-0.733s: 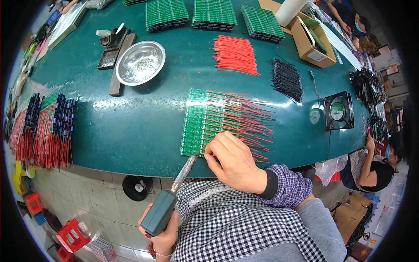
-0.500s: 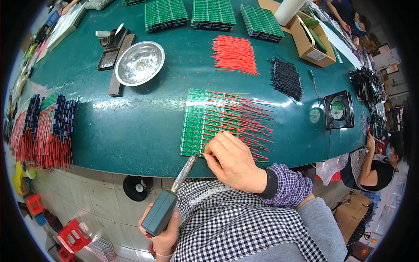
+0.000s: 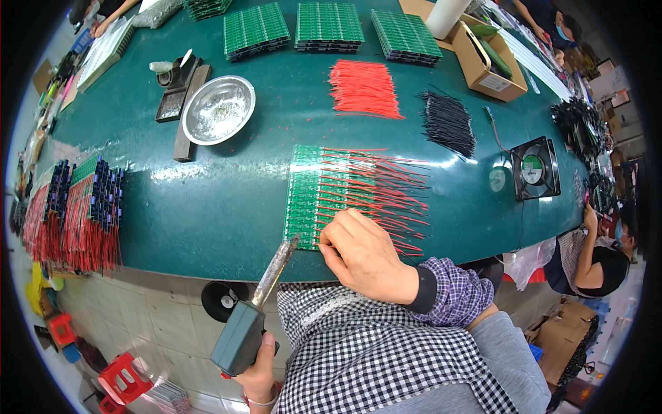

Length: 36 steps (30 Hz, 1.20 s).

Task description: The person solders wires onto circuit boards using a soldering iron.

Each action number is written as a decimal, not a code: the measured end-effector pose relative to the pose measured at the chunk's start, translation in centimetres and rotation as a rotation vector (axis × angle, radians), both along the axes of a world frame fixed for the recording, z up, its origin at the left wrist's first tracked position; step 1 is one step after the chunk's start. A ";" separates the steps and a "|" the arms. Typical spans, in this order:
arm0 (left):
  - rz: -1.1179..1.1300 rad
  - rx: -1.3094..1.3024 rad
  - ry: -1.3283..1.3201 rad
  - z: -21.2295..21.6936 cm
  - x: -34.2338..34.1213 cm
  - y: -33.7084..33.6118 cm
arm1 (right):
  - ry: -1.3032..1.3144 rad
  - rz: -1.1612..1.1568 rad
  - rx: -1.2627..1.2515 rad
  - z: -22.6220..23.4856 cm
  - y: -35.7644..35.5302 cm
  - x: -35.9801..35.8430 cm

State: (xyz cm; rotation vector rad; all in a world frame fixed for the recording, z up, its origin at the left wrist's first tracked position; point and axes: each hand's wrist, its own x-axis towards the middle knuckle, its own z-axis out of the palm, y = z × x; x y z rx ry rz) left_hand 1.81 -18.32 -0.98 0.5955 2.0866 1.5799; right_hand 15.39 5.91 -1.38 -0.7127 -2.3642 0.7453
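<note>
My left hand (image 3: 259, 372) is wrapped round the grey-green handle of a soldering iron (image 3: 240, 337). The iron's long metal barrel slants up and its tip is over the lower left edge of a green circuit board panel (image 3: 301, 196). My right hand (image 3: 365, 252) rests over the panel's lower part with thumb and fingers pinched on a red wire at its bottom row; the fingers partly hide that wire. Rows of red wires (image 3: 396, 181) are attached along the panel and stick out to the right.
Loose red wires (image 3: 364, 90) and black wires (image 3: 447, 124) lie beyond the panel. Stacked green boards (image 3: 329, 26) stand at the back. A metal bowl (image 3: 219, 110) and an iron stand (image 3: 176, 86) are left; wired boards (image 3: 86, 214) further left. A fan (image 3: 535, 169) stands right, near a seated person.
The soldering iron has drawn back to the left, its tip away from my right fingertips. My right hand stays at the panel's bottom row. The whole view has shifted slightly.
</note>
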 end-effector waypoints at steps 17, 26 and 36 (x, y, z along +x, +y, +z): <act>0.054 -0.119 0.066 -0.2 0.6 -0.9 | -0.005 0.011 -0.002 -0.2 0.1 0.2; -0.033 -0.132 0.041 1.5 0.4 0.9 | -0.005 0.001 -0.005 -0.2 0.0 0.1; -0.006 -0.093 0.149 -0.9 0.2 -1.5 | -0.004 0.004 -0.012 -0.2 0.0 0.1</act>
